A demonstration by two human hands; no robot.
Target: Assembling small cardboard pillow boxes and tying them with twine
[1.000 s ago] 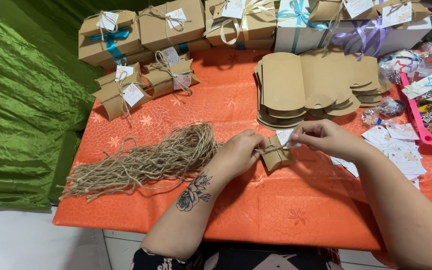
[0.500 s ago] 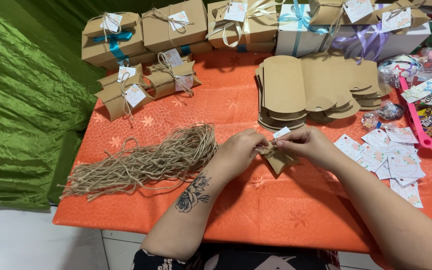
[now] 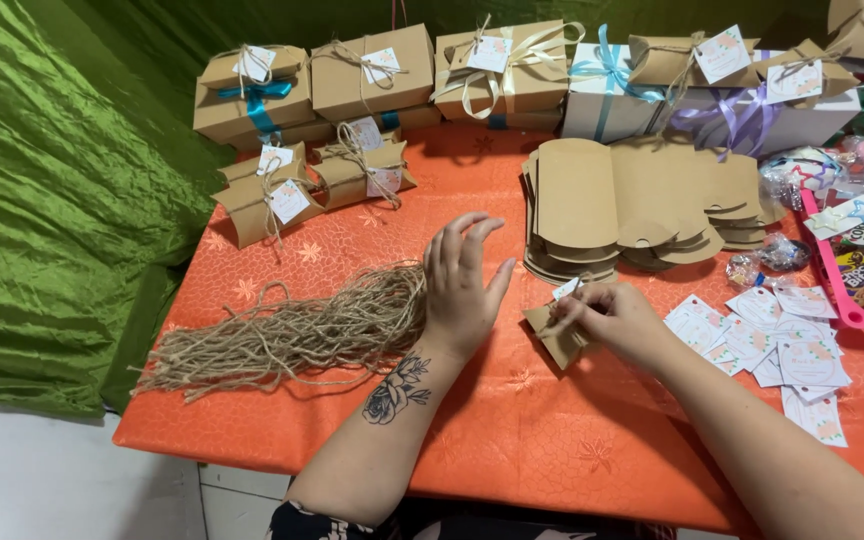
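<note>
**Right hand pinches small box and tag, left hand lifted free**

Pinching grip on the right hand (image 3: 614, 318): fingers closed on a small kraft pillow box (image 3: 555, 335) and a white tag (image 3: 566, 289) at its top edge, box resting on the orange tablecloth (image 3: 512, 440) near centre. Whether twine is already round the box, cannot tell; fingers cover it. Left hand (image 3: 462, 285) is released, fingers spread and raised, holding nothing, hovering just left of the box and just beside the right end of the jute twine bundle (image 3: 292, 330), which lies loose to the left.

Far side: finished tied boxes (image 3: 362, 75) in a row, some with blue, cream and purple ribbon; two smaller tied pillow boxes (image 3: 312, 180) nearer. Stack of flat unfolded box blanks (image 3: 632, 200) far right of centre. Loose printed tags (image 3: 782, 345) spread at right, pink tray (image 3: 837, 265) with wrapped sweets at the right edge. Green cloth (image 3: 52, 200) hangs on the left.

Step judged: tagging and tying one box, tag being held in place. Next move likely calls for the free left hand to draw a single strand from the bundle without dragging the rest, while the right keeps tag and box steady.
</note>
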